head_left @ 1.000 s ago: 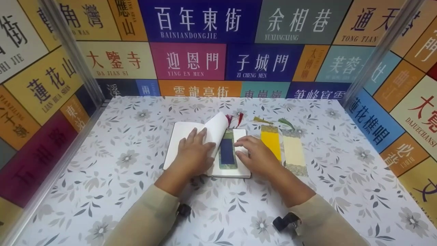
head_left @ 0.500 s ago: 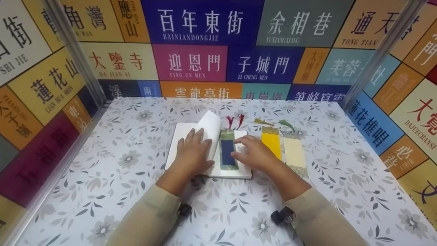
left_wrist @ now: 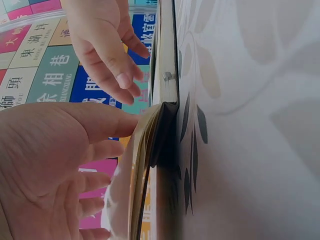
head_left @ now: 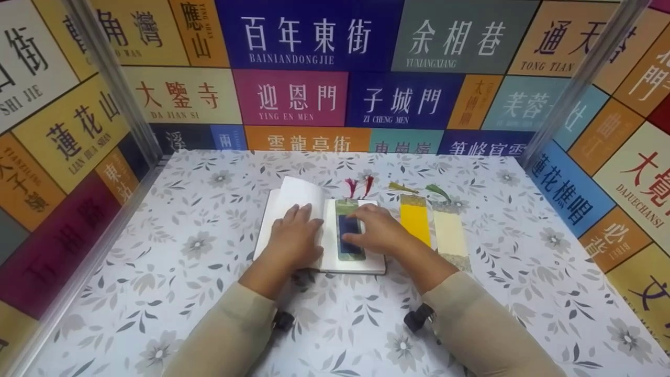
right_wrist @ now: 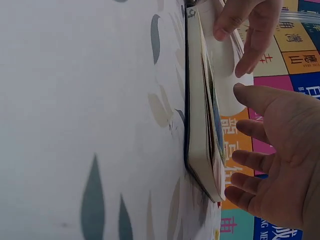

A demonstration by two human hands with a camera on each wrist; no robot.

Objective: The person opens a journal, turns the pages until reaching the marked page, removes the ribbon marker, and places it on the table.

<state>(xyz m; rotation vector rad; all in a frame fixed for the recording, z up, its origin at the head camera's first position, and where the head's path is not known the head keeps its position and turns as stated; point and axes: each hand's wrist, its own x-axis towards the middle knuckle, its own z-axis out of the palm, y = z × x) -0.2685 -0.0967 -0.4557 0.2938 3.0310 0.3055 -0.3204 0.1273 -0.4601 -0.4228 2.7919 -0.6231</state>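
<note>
An open white notebook (head_left: pixel 319 262) lies in the middle of the floral table. My left hand (head_left: pixel 296 235) rests flat with straight fingers on its left side, holding back a raised page (head_left: pixel 301 193). A dark blue bookmark (head_left: pixel 349 246) with red tassels (head_left: pixel 359 186) lies on the right page. My right hand (head_left: pixel 374 229) lies over it with relaxed fingers touching it. In the left wrist view, the left hand (left_wrist: pixel 50 165) presses the pages beside the notebook's edge (left_wrist: pixel 160 130). The right wrist view shows the right hand (right_wrist: pixel 280 160) spread just over the notebook (right_wrist: pixel 202 125).
A yellow bookmark (head_left: pixel 416 222) and a cream bookmark (head_left: pixel 450 230) lie side by side on the table (head_left: pixel 157 272), right of the notebook. Walls with coloured sign panels (head_left: pixel 293 99) close in the back and both sides.
The raised page has swung over to the left under my left hand. My right hand has slid left from the notebook's right edge onto the blue bookmark.
</note>
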